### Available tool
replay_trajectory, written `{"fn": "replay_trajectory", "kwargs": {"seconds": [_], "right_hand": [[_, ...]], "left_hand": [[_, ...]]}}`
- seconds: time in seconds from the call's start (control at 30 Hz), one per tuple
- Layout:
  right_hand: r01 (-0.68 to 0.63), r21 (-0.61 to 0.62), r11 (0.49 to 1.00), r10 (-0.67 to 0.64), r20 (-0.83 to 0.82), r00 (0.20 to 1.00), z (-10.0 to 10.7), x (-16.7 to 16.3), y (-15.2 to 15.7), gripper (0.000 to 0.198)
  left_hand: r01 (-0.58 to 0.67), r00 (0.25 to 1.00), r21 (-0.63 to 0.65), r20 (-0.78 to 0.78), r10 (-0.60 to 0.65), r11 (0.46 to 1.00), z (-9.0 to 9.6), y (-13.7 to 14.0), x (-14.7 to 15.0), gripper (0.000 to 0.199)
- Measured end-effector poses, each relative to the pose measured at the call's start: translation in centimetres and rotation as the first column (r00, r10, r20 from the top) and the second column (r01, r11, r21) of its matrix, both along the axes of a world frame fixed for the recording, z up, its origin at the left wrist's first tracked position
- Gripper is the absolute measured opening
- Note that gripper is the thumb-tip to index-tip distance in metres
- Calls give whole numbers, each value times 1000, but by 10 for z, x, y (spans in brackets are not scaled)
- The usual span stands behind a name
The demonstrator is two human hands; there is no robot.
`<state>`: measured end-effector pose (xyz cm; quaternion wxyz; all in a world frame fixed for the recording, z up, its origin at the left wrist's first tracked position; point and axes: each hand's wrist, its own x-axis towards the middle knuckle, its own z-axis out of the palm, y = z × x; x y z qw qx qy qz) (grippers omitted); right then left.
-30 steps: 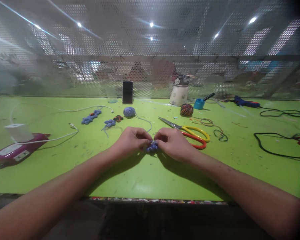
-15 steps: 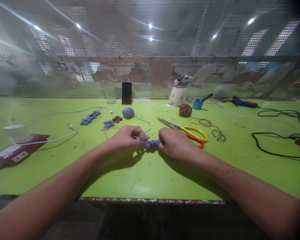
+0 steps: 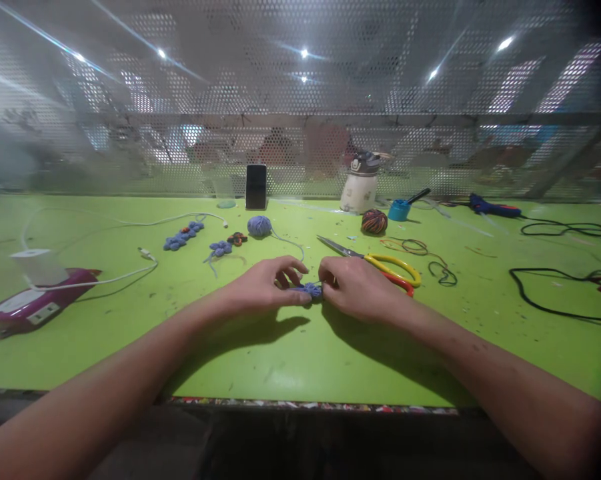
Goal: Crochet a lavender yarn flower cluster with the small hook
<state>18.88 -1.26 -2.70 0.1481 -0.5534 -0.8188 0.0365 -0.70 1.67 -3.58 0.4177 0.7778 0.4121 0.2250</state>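
Note:
A small blue crocheted piece [image 3: 314, 291] is held between my two hands, just above the green table. My left hand [image 3: 263, 285] has its thumb along the left end of the piece, with the index finger raised apart from it. Closed around the other end is my right hand [image 3: 353, 283], its fingertips partly hidden. Scissors [image 3: 341, 247] with yellow and red handles lie behind my right hand. A ball of blue yarn [image 3: 259, 226] sits farther back, its strand trailing toward my hands. Left of it lie a small blue crocheted flower [image 3: 221, 248] and a longer blue crocheted strip [image 3: 183, 236].
A purple power strip [image 3: 40, 300] with a charger and white cable [image 3: 115, 283] is at left. A phone [image 3: 256, 187], bottle [image 3: 360, 183], multicoloured yarn ball [image 3: 374, 222] and blue tape dispenser-like container [image 3: 399, 210] stand at the back. A glue gun [image 3: 493, 205] lies right.
My left fingers have spread from a pinch, and the thumb has moved right onto the blue crocheted piece. My right hand stays on its end. The view has shifted slightly.

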Motion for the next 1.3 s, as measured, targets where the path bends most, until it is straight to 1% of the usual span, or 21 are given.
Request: {"fn": "replay_trajectory", "kwargs": {"seconds": [0.1,0.2,0.23,0.3,0.37,0.47,0.53,0.57,0.63,0.7,0.8,0.87,1.0,1.07,1.1,1.13,1.17,1.2,1.23,1.27,1.3], "right_hand": [[-22,-49,999,17,-100,995,1,0,0,9],[-49,-99,994,29,-190,981,3,1,1,11],[-58,-111,992,34,-205,978,4,2,2,12],[-74,-121,990,49,-199,979,6,4,2,14],[-74,-79,994,63,-139,988,7,6,2,17],[-107,55,993,108,-8,994,5,6,1,23],[-144,116,983,140,42,989,3,5,0,23],[-150,135,979,147,33,989,1,4,0,24],[-118,141,983,130,-78,988,0,3,1,27],[-61,61,996,76,-282,956,2,3,3,32],[-75,-170,983,-31,-548,836,6,4,6,38],[-134,-255,958,-49,-604,796,8,4,5,42],[-219,-240,946,41,-581,813,5,0,1,45],[-271,-225,936,71,-634,770,2,-1,2,40],[-291,-223,930,70,-670,739,0,-1,3,37],[-304,-225,926,63,-702,709,-2,-1,4,35],[-309,-226,924,51,-727,684,-3,-1,5,32],[-308,-228,924,37,-747,664,-4,0,7,30],[-302,-228,926,23,-762,648,-4,0,7,27],[-292,-226,929,11,-773,634,-4,0,7,26],[-280,-220,934,3,-782,624,-3,0,7,24]], "left_hand": [[-32,992,148,-115,49,988,-6,-3,4,26],[3,988,248,-148,35,969,-11,-4,5,7],[19,989,275,-149,23,961,-12,-4,6,4],[50,988,337,-152,2,940,-12,-6,6,7],[96,983,407,-183,-22,908,-11,-9,7,10],[182,960,481,-275,-49,858,-8,-15,9,13],[218,941,524,-337,-35,823,-8,-18,11,14],[228,933,550,-360,-19,804,-8,-19,11,13],[238,919,599,-394,23,764,-9,-20,12,13],[229,910,640,-409,73,734,-8,-21,12,12],[192,905,680,-402,141,707,-6,-22,11,10],[172,907,693,-388,161,701,-5,-23,10,8],[152,929,685,-346,134,712,-4,-21,9,7],[106,961,658,-261,93,746,-3,-19,9,6],[53,981,616,-180,75,786,-3,-18,10,7],[-15,995,534,-75,65,845,-1,-17,10,10],[-83,996,402,44,71,912,0,-16,9,15],[-135,981,228,166,98,964,2,-15,9,21],[-154,953,35,270,139,987,4,-14,9,27],[-138,924,-137,340,178,981,5,-14,8,31],[-105,906,-261,374,201,960,5,-13,8,33]]}}
